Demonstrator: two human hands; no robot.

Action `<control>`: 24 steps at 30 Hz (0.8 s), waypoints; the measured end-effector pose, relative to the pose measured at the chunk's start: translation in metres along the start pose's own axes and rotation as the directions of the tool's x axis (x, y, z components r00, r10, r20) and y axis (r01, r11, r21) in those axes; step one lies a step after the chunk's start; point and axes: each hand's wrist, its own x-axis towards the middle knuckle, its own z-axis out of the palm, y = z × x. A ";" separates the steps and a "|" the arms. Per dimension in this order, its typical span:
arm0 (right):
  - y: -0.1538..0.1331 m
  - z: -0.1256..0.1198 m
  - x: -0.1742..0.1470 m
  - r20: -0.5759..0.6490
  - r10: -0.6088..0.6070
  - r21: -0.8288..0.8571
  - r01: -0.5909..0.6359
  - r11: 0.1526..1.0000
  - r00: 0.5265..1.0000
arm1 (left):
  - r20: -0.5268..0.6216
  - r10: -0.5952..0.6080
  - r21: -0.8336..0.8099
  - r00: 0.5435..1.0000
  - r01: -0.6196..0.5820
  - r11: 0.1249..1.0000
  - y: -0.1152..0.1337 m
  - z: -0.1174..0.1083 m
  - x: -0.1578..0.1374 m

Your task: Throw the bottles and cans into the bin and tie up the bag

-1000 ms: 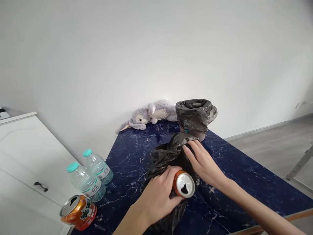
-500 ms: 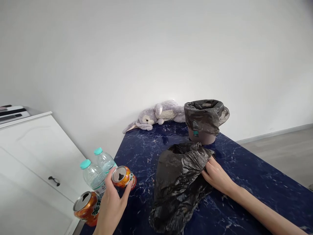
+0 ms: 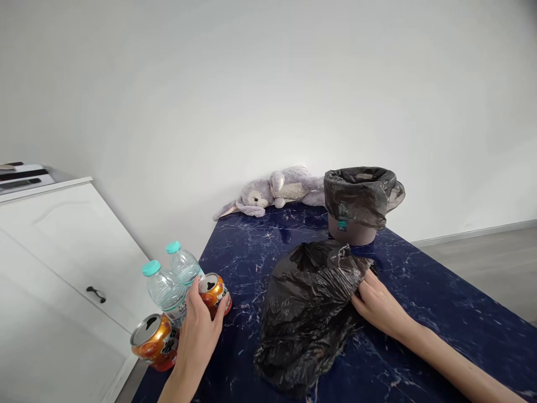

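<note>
My left hand (image 3: 200, 319) is closed around an opened orange drink can (image 3: 213, 292), thumb on the near side and fingers on the left. Beside it stand a second opened orange can (image 3: 154, 342) and two clear plastic bottles (image 3: 166, 290) with turquoise caps; the hand partly hides them. My right hand (image 3: 380, 299) grips the right edge of a black plastic bag (image 3: 308, 313), its fingertips hidden in the folds. The bag is loose and crumpled, and its contents are not visible.
Behind the bag stands a bin (image 3: 354, 230) lined with a dark plastic bag. A grey plush rabbit (image 3: 272, 193) lies along the wall at the far end of the dark blue marbled table (image 3: 239, 252). A white cabinet (image 3: 62, 268) is at the left.
My left hand and its can have shifted slightly, and the can looks lower and more upright. The bag's mouth has sagged nearly closed, with my right hand still on its edge.
</note>
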 end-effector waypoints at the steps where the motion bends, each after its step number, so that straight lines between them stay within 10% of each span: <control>1: -0.003 -0.003 -0.001 0.004 -0.006 0.000 0.006 1.000 1.000 | -0.008 0.005 0.012 1.000 -0.005 1.000 0.002 -0.003 -0.003; 7: -0.027 -0.031 -0.008 0.079 0.020 0.024 -0.022 0.999 0.997 | -0.087 0.155 0.039 0.984 -0.153 0.988 0.031 -0.035 -0.035; 10: -0.037 -0.049 -0.012 0.073 0.012 0.007 -0.012 1.000 0.997 | 0.069 0.216 -0.084 0.974 -0.210 0.974 0.041 -0.036 -0.051; 15: -0.054 -0.084 -0.007 0.013 -0.027 0.009 0.027 1.000 1.000 | 0.326 0.137 -0.277 0.935 -0.044 0.960 0.038 -0.015 -0.054; 20: -0.056 -0.106 -0.001 -0.181 0.052 -0.010 -0.055 0.998 0.982 | 0.323 0.087 -0.313 0.942 0.019 0.950 0.021 0.001 -0.048; 24: -0.032 -0.098 -0.006 -0.080 0.207 -0.096 -0.214 0.972 0.975 | 0.295 0.067 -0.296 0.953 0.024 0.955 0.010 0.003 -0.046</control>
